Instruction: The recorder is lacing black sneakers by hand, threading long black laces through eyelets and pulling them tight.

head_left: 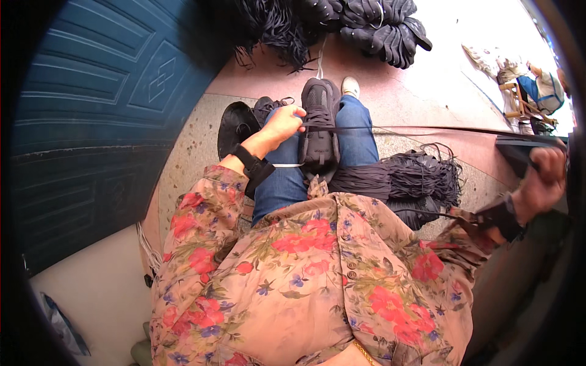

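Note:
A dark grey and black sneaker upper (pixel 318 149) lies lengthwise between my knees, its toe end pointing away from me. Laces cross its middle. At the left side of the lacing, my left hand (pixel 284 126) is closed, thumb and finger pinching a lace. A black shoelace (pixel 397 129) runs taut from the upper to the far right. There my right hand (pixel 545 174) is raised and closed at the lace's far end; it is slightly blurred, and the exact grip is hidden. Both wrists wear black bands.
A bundle of dark laces (pixel 421 177) lies by my right thigh. Black shoes (pixel 237 129) stand beside my left leg. Several strung black uppers (pixel 384 30) are heaped ahead on the floor. A blue panelled door (pixel 91 116) stands on the left, a wooden rack (pixel 519 100) at far right.

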Demonstrator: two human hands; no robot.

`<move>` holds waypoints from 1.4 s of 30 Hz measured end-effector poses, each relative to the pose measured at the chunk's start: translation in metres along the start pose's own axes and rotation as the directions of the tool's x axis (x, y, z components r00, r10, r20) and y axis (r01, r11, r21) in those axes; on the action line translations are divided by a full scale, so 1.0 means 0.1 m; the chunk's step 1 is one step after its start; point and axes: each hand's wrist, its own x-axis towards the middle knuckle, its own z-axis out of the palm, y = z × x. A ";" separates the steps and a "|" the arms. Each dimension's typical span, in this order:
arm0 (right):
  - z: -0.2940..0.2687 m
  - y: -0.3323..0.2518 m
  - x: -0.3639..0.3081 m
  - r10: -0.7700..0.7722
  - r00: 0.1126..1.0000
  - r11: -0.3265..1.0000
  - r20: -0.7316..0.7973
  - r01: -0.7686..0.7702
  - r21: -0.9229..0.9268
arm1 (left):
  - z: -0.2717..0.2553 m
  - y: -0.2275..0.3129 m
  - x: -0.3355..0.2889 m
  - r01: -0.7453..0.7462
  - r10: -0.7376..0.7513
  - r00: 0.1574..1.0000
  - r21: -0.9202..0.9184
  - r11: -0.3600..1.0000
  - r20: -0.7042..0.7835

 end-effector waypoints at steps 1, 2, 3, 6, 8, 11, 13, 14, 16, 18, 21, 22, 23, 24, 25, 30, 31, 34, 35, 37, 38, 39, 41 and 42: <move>-0.05 -0.33 -0.08 0.005 1.000 1.000 0.001 -0.005 0.001 | 0.04 -0.06 0.03 -0.067 0.071 0.997 0.108 0.992 -0.039; -0.14 -0.71 -0.17 -0.212 0.974 0.960 -0.080 0.193 -0.204 | 0.04 -0.02 0.01 -0.064 0.069 0.997 0.106 0.992 -0.039; -0.27 -0.90 -0.23 -0.428 0.896 0.847 -0.114 0.354 -0.396 | 0.01 0.06 -0.05 -0.062 0.081 0.994 0.235 0.970 -0.069; -0.23 -0.71 -0.25 -0.066 0.993 0.996 0.100 0.071 -0.049 | 0.03 0.14 -0.05 -0.067 0.086 0.996 0.365 0.929 -0.037; -0.18 -0.60 -0.25 -0.136 0.988 0.983 0.072 0.143 -0.114 | 0.07 0.15 0.00 -0.082 0.077 0.997 0.369 0.926 0.027; -0.23 -0.56 -0.24 -0.188 0.981 0.969 0.050 0.194 -0.151 | 0.09 0.16 0.04 -0.220 0.151 0.968 0.387 0.895 0.202; -0.26 -0.55 -0.18 -0.224 0.974 0.949 0.044 0.228 -0.216 | 0.06 0.16 0.07 -0.300 0.163 0.924 0.393 0.869 0.345; -0.24 -0.47 -0.17 -0.213 0.972 0.948 0.097 0.230 -0.221 | 0.04 0.24 0.06 -0.310 0.143 0.907 0.397 0.864 0.396; -0.28 -0.42 -0.08 -0.111 0.994 0.964 0.020 0.113 -0.241 | -0.02 0.42 -0.01 -0.398 0.162 0.866 0.455 0.797 0.474; -0.52 -0.21 0.07 -0.002 0.985 0.932 -0.171 -0.060 -0.356 | -0.11 0.41 -0.05 -0.526 0.280 0.817 0.449 0.723 0.505; -0.57 0.81 0.08 -0.148 0.847 0.673 -0.510 -0.292 -0.680 | -0.52 0.73 -0.23 -0.302 0.353 0.830 -0.183 0.936 0.432; -0.77 1.17 0.09 0.031 0.835 0.511 -0.549 -0.486 -0.709 | -0.81 0.71 -0.42 -0.292 0.406 0.868 -0.369 0.883 0.286; -0.81 1.47 -0.03 0.064 0.791 0.373 -0.608 -0.584 -0.721 | -1.03 0.86 -0.51 -0.267 0.371 0.919 -0.483 0.834 0.133; -0.80 1.75 -0.12 0.176 0.768 0.298 -0.616 -0.638 -0.710 | -1.32 0.91 -0.59 -0.357 0.403 0.915 -0.500 0.789 -0.016; -0.98 1.96 -0.24 0.314 0.715 0.281 -0.625 -0.698 -0.658 | -1.53 1.02 -0.61 -0.312 0.447 0.894 -0.755 0.577 -0.028; -0.97 2.84 -0.56 0.511 0.780 0.299 -0.360 -0.555 -0.776 | -2.99 0.84 -1.24 -0.627 0.349 0.776 -0.706 0.330 -0.526; -0.98 2.95 -0.60 0.532 0.764 0.274 -0.365 -0.564 -0.779 | -3.02 0.77 -1.30 -0.714 0.256 0.688 -0.572 0.403 -0.679; -1.07 3.19 -0.68 0.487 0.812 0.123 -0.322 -0.429 -0.895 | -2.69 0.52 -1.12 -0.522 0.085 0.725 -0.465 0.715 -0.684; -1.10 3.21 -0.69 0.447 0.856 0.023 -0.257 -0.298 -0.954 | -2.44 0.43 -0.91 -0.452 0.075 0.798 -0.511 0.732 -0.598; -1.07 3.22 -0.66 0.392 0.913 -0.091 -0.111 -0.082 -0.992 | -1.90 0.36 -0.74 -0.364 0.185 0.879 -0.369 0.855 -0.438; -1.07 3.25 -0.66 0.358 0.932 -0.208 0.051 0.132 -0.969 | -1.59 0.27 -0.68 -0.343 0.207 0.903 -0.343 0.874 -0.376; -1.07 3.28 -0.67 0.363 0.930 -0.206 0.051 0.133 -0.969 | -1.28 0.20 -0.64 -0.340 0.257 0.924 -0.305 0.890 -0.283; -1.04 3.32 -0.67 0.406 0.913 -0.257 -0.032 0.080 -0.963 | -0.77 0.16 -0.57 -0.104 0.049 0.984 -0.336 0.936 -0.171; -1.03 3.32 -0.66 0.409 0.912 -0.258 -0.033 0.081 -0.963 | -0.57 0.11 -0.51 -0.046 0.012 0.993 -0.299 0.953 -0.117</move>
